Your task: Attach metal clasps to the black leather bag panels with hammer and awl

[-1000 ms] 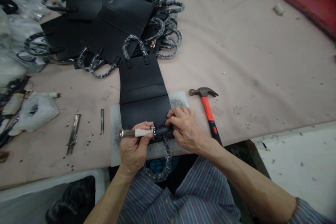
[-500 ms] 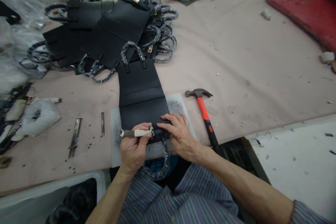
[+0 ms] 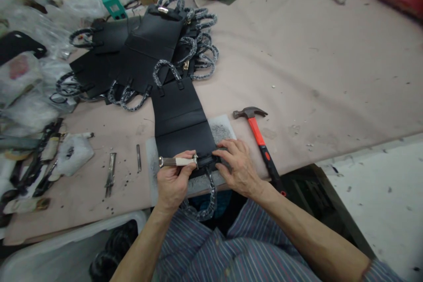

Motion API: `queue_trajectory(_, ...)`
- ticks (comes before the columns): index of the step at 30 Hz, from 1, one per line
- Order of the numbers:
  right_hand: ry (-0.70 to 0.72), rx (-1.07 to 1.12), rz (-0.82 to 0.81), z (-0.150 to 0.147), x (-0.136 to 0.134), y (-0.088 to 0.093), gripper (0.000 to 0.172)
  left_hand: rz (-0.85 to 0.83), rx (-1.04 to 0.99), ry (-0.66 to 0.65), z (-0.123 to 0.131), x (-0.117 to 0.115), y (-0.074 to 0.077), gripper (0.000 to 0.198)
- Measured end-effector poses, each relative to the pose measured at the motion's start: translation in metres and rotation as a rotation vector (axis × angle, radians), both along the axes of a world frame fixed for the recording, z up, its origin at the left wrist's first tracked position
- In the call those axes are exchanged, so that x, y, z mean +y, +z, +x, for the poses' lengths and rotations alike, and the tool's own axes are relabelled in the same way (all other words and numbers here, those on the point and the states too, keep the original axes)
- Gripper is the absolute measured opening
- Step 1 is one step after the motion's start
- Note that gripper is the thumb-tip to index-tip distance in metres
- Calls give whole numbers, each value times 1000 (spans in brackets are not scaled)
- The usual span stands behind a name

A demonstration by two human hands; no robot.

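A black leather bag panel (image 3: 181, 119) lies lengthwise before me, with a plastic-wrapped handle (image 3: 165, 65) at its far end and another wrapped handle (image 3: 211, 194) hanging over the table edge. My left hand (image 3: 173, 185) is closed round a metal punch (image 3: 168, 162) with white wrapping on its shaft. The punch lies sideways above the near end of the panel. At the panel's near right edge, my right hand (image 3: 238, 165) has its fingers bent and spread, the fingertips touching the leather. Under the panel is a pale, dark-speckled board (image 3: 221, 128).
A claw hammer (image 3: 257, 134) with a red and black grip lies right of the board. Two metal tools, a forked one (image 3: 110, 174) and a thin rod (image 3: 139, 157), lie left. Several black bag pieces (image 3: 152, 35) are piled behind. A white bin (image 3: 39, 255) stands below the table edge.
My right hand has slid from flat on the panel to its right edge, fingers more bent. My left hand still holds the punch near the same spot. The whole view has shifted slightly.
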State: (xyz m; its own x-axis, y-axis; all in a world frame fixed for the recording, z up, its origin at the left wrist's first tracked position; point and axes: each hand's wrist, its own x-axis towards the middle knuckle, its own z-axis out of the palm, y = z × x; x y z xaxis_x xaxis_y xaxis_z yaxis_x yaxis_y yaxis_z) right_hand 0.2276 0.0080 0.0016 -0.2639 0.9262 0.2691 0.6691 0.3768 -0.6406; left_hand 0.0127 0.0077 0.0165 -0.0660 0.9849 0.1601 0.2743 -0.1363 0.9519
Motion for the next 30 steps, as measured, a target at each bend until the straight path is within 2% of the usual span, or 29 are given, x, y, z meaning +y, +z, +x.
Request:
queue_trajectory(7, -1, 52, -10, 2, 1, 1, 30, -25, -4, -86, 23, 12, 12, 9)
queue_trajectory(15, -93, 152, 69, 0, 0, -6, 26, -32, 53, -66, 25, 15, 0, 10)
queue_trajectory(20, -157, 264, 128, 1, -1, -13, 24, 2, 98, -43, 23, 10, -1, 10)
queue_trajectory(25, -151, 240, 113, 2, 0, -12, 24, 53, 138, -16, 21, 8, -2, 11)
queue_trajectory(30, -162, 238, 80, 1, 0, -11, 25, 22, 154, -13, 19, 7, -4, 11)
